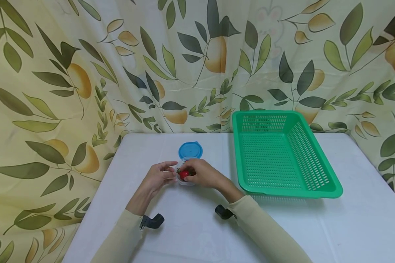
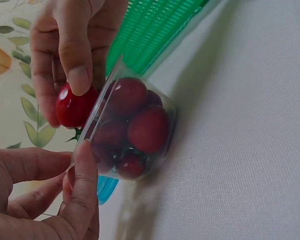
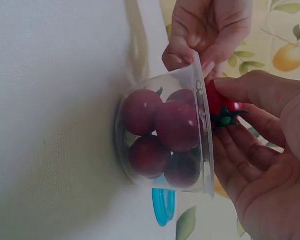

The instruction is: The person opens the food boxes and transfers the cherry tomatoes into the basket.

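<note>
A clear plastic container (image 3: 160,85) with several cherry tomatoes (image 2: 148,129) inside stands on the white table. My right hand (image 1: 202,173) pinches one red cherry tomato (image 2: 74,106) between thumb and fingers at the container's open mouth. Its green stem cap (image 3: 227,119) shows in the right wrist view. On the container's left side, my left hand (image 1: 158,176) holds the rim, thumb on one side and fingers on the other. A round blue lid (image 1: 190,150) lies flat just behind the container.
To the right on the table (image 1: 355,226) stands a large green perforated basket (image 1: 288,192), nothing visible inside it. A curtain (image 1: 197,91) printed with leaves and fruit hangs behind the table and along its left side.
</note>
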A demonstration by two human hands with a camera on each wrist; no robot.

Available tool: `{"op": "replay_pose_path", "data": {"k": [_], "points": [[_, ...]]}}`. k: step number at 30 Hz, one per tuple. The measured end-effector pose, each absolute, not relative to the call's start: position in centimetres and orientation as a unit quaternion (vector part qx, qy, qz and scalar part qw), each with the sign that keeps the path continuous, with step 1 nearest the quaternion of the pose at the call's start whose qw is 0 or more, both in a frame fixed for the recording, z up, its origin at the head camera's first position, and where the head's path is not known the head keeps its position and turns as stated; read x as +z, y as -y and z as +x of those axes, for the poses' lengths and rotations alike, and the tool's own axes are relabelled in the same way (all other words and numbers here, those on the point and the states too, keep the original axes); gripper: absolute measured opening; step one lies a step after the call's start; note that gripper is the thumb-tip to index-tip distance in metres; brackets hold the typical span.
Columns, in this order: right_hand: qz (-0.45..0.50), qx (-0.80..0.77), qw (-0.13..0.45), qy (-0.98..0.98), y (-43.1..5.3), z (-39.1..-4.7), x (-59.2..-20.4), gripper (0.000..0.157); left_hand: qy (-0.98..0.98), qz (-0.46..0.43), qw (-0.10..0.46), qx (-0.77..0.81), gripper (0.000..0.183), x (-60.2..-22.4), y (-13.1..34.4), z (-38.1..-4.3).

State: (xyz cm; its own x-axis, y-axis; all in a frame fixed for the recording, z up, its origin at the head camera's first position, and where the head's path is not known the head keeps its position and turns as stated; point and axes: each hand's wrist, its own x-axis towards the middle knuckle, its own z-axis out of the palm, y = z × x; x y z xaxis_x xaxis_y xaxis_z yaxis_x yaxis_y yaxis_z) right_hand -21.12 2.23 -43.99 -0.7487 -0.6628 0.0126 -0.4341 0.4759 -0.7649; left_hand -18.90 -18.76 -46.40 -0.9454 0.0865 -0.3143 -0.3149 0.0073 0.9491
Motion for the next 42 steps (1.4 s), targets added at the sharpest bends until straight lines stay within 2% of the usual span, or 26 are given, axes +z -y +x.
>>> {"op": "replay_pose_path", "data": {"k": [12, 23, 32, 42], "points": [[-0.261, -0.457, 0.143, -0.839, -2.7, -20.3, -42.8, 0.031, -0.698, -0.078, 0.151, 0.696, 0.048, -46.4, 18.8, -19.0], [-0.222, -0.472, 0.127, -0.844, -3.6, -18.7, -40.1, 0.032, -0.700, -0.077, 0.153, 0.693, 0.048, -46.3, 18.7, -19.1], [-0.253, -0.474, 0.104, -0.837, -5.3, -18.0, -37.7, 0.031, -0.704, -0.083, 0.151, 0.689, 0.048, -46.1, 18.6, -19.1], [-0.255, -0.475, 0.105, -0.836, -8.1, -18.0, -35.2, 0.032, -0.711, -0.086, 0.154, 0.681, 0.048, -46.3, 18.6, -19.1]]}}
